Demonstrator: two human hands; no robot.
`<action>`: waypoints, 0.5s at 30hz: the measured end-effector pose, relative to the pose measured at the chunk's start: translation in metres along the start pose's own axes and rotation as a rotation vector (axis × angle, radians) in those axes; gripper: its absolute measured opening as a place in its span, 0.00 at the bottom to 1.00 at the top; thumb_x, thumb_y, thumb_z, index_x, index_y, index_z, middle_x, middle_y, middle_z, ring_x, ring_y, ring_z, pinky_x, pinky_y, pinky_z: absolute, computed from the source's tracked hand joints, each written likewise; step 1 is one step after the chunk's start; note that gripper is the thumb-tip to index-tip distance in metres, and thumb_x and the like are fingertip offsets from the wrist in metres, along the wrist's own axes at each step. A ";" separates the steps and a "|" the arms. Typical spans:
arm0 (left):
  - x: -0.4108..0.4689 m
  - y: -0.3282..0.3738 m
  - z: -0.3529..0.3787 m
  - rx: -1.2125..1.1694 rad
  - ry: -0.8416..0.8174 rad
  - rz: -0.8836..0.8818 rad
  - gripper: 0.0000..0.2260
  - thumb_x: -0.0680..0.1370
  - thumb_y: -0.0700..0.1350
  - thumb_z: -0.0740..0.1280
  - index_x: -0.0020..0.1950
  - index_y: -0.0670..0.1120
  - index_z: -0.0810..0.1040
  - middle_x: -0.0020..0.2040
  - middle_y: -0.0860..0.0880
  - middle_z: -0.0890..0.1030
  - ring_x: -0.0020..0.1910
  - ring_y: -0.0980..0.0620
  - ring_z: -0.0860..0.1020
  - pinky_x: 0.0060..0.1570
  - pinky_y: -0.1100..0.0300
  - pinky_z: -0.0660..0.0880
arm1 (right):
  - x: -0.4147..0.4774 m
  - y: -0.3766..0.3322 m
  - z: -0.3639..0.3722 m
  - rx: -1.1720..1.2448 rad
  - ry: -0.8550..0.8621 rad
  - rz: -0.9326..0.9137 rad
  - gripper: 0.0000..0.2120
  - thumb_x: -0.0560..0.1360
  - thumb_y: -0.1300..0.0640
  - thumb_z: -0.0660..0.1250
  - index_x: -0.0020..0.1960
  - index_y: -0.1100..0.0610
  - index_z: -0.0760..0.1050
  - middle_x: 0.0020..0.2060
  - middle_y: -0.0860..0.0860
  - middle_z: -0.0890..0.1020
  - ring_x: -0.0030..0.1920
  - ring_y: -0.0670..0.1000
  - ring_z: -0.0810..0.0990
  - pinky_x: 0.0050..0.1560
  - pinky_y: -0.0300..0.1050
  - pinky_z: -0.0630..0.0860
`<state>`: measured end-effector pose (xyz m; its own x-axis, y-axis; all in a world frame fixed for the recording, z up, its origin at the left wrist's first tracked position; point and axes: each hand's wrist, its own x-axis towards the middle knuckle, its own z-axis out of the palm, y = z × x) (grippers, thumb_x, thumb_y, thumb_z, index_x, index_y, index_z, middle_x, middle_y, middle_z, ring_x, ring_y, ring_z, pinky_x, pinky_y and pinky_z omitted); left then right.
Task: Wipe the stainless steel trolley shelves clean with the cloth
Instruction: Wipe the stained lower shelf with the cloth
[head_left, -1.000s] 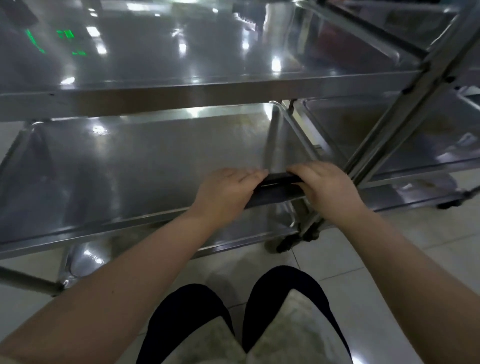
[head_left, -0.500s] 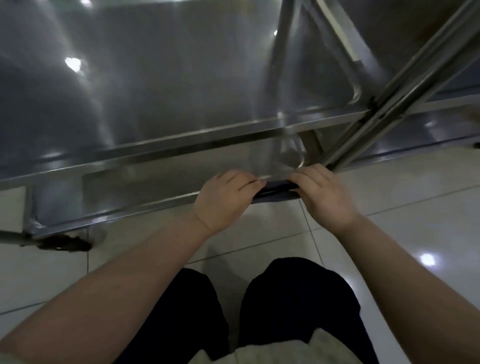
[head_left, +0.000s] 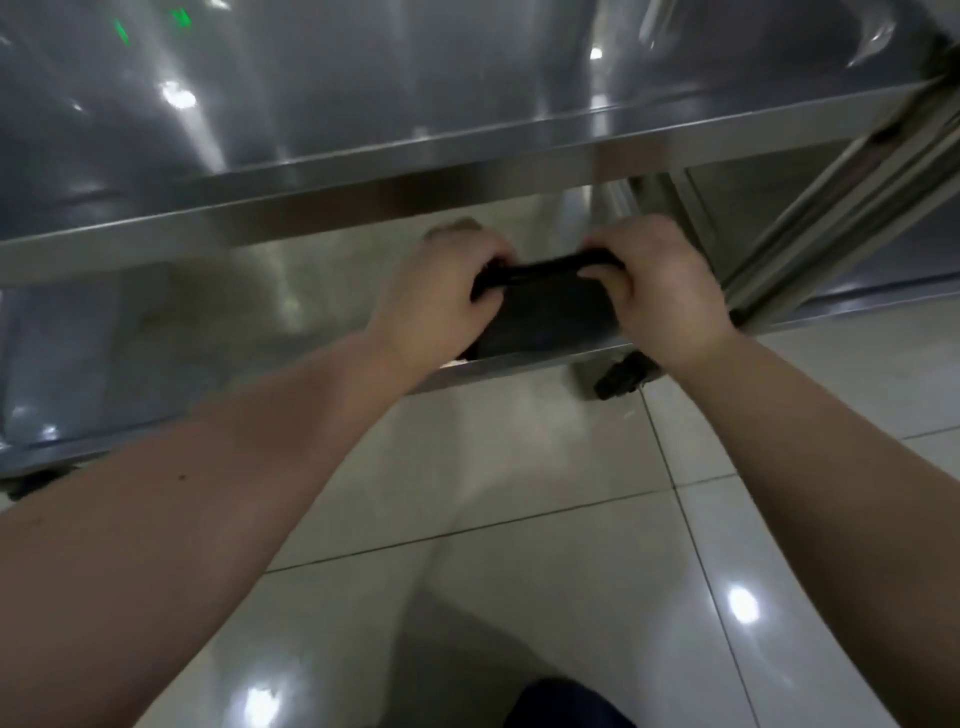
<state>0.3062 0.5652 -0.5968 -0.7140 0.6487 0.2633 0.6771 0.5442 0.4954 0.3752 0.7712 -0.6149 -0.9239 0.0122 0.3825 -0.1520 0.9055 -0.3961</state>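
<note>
At the left, the lower shelf (head_left: 156, 322) runs wide beneath the front edge of the upper shelf (head_left: 363, 104). The left hand (head_left: 436, 296) sits in the gap between that edge and the lower shelf's front lip, its grip clamped on one end of the dark cloth (head_left: 550, 306). The cloth is held between both hands just inside the lip, near the shelf's right corner; whether it touches the steel I cannot tell. The right hand (head_left: 670, 291) has its grip clamped on the other end. Just right stands the slanted post (head_left: 841, 208), with a black caster (head_left: 621, 378) below. Tiled floor (head_left: 519, 467) spreads in front.

Left hand (head_left: 436, 299), right hand (head_left: 662, 291), fingers (head_left: 623, 239) curled
</note>
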 end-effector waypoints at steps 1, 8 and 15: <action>0.012 0.000 0.001 0.017 0.057 -0.073 0.12 0.75 0.42 0.65 0.56 0.46 0.81 0.48 0.43 0.82 0.48 0.41 0.80 0.49 0.52 0.76 | 0.014 0.004 -0.001 0.005 0.032 0.009 0.13 0.78 0.57 0.61 0.55 0.61 0.81 0.48 0.60 0.82 0.51 0.62 0.78 0.52 0.50 0.73; 0.010 -0.045 0.082 0.129 0.044 -0.012 0.14 0.68 0.34 0.64 0.52 0.42 0.80 0.50 0.40 0.78 0.50 0.37 0.76 0.51 0.46 0.74 | 0.001 0.047 0.075 -0.178 -0.021 0.091 0.10 0.73 0.64 0.64 0.53 0.58 0.78 0.49 0.57 0.80 0.50 0.62 0.78 0.49 0.54 0.73; -0.044 -0.088 0.122 0.058 0.070 -0.088 0.15 0.79 0.48 0.61 0.62 0.45 0.78 0.58 0.46 0.78 0.58 0.45 0.75 0.60 0.53 0.70 | -0.059 0.051 0.127 0.018 0.021 0.226 0.16 0.75 0.49 0.61 0.54 0.56 0.81 0.55 0.50 0.82 0.57 0.54 0.77 0.59 0.53 0.68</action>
<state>0.3001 0.5536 -0.7534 -0.7806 0.5594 0.2789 0.6188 0.6287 0.4709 0.3773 0.7629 -0.7637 -0.9277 0.2226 0.2996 0.0514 0.8713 -0.4881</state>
